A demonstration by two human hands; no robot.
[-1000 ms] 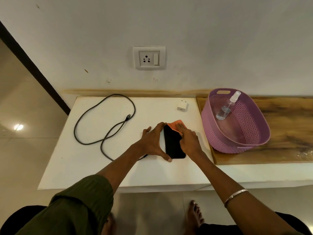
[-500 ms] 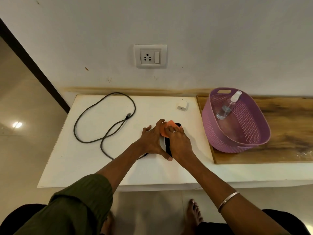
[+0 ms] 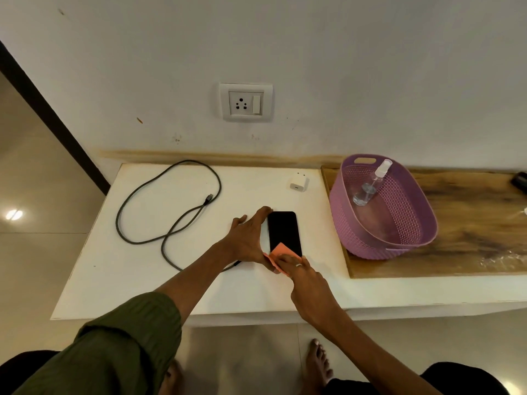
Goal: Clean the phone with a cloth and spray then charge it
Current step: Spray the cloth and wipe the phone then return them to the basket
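Since the earlier frame, your right hand point(image 3: 306, 283) and its orange cloth point(image 3: 278, 253) have slid from the far end of the phone point(image 3: 284, 232) to its near end, uncovering most of the dark screen.

Phone: black, flat, screen up, on the white table point(image 3: 137, 269), right of centre.
Cloth: orange, folded, lying over the phone's near edge and pressed there by your right fingertips point(image 3: 285, 259).
Right hand: fingers extended onto the cloth, pressing rather than gripping.
Left hand point(image 3: 246, 238): fingers straight, laid along the phone's left edge, thumb at the near corner, bracing it.
Charging cable point(image 3: 168, 206): dark, loosely looped, left of the phone; one end passes under your left wrist.
Charger adapter point(image 3: 299, 182): white, at the far edge of the table.
Basket point(image 3: 356, 240): purple, on the wooden board point(image 3: 470, 223), right of the phone.
Spray bottle point(image 3: 370, 183): clear, leaning inside the basket.
Wall socket point(image 3: 245, 102): white, above the table.
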